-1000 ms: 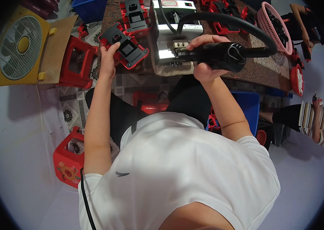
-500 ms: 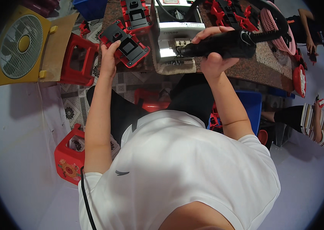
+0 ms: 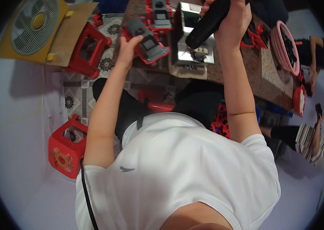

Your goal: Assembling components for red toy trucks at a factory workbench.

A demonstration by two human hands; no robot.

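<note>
My left hand (image 3: 126, 51) grips the near-left side of a red and black plastic housing (image 3: 146, 44), thumb on top, at the table's front edge. The housing lies tilted, with a grey panel and screw holes in its corners. Beyond it is a similar housing (image 3: 161, 14). My right hand (image 3: 234, 28) is wrapped round a black corded electric screwdriver (image 3: 208, 25), held slanting above a white and metal box-shaped machine (image 3: 185, 32). The screwdriver's lower end is near small fittings on the machine's front; its upper end leaves the picture.
A pink basket (image 3: 284, 50) of dark parts and red parts (image 3: 257, 37) are on the stone table (image 3: 246, 73). A red bowl (image 3: 299, 100) is at the right end. Red stools (image 3: 64, 151) and a yellow fan (image 3: 37, 23) stand left. Two people (image 3: 311, 142) are at right.
My right hand has lifted the screwdriver up and away from the machine's front and turned it steeper. The view has shifted, and my left hand still holds the housing.
</note>
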